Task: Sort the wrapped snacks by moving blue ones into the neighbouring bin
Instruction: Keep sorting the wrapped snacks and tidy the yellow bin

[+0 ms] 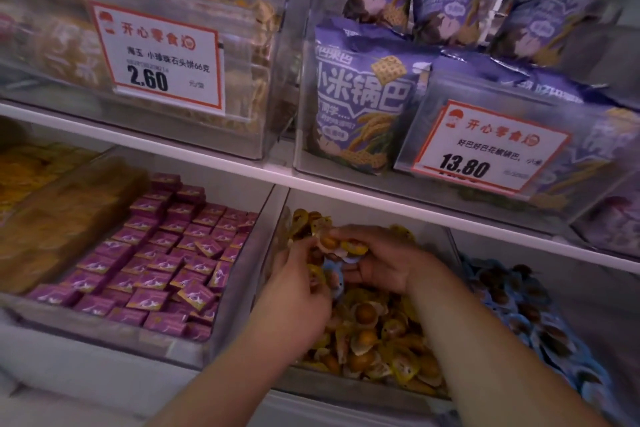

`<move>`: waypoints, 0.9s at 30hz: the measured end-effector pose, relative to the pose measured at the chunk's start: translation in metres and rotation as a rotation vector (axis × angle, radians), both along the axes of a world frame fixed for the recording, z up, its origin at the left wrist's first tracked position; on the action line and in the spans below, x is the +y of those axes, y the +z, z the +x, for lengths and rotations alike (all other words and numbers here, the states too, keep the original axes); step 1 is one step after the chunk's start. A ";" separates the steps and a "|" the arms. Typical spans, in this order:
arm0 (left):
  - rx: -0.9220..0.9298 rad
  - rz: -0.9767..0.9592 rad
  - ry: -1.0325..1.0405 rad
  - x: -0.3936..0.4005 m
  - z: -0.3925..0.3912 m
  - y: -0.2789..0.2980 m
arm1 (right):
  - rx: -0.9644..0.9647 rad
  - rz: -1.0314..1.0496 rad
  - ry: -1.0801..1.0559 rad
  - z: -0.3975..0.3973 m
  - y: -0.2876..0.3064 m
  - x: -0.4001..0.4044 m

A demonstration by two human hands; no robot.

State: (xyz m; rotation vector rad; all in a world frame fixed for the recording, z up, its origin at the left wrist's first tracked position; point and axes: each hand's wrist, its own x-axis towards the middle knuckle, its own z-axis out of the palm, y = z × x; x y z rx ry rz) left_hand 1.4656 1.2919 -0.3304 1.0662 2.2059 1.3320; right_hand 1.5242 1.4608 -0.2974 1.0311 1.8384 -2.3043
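Over the middle bin (273, 274) of yellow snacks (377, 333), left hand (298, 291) and right hand (384, 263) both pinch wrapped pieces, a blue snack (334, 269) between them.

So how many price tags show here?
2. One price tag reading 2.60 is on the upper left bin; the other, reading 13.80, is on the upper right bin of purple bags. Others may lie out of frame.
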 end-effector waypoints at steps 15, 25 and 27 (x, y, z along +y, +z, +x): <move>0.022 0.101 -0.117 0.001 0.001 -0.003 | 0.171 -0.058 -0.102 0.070 -0.004 -0.041; 0.202 0.272 0.169 0.007 0.001 -0.005 | 0.171 0.963 -0.235 0.087 -0.011 -0.034; 0.141 0.287 0.207 0.011 0.002 -0.004 | 0.126 1.054 -0.053 0.088 -0.009 -0.033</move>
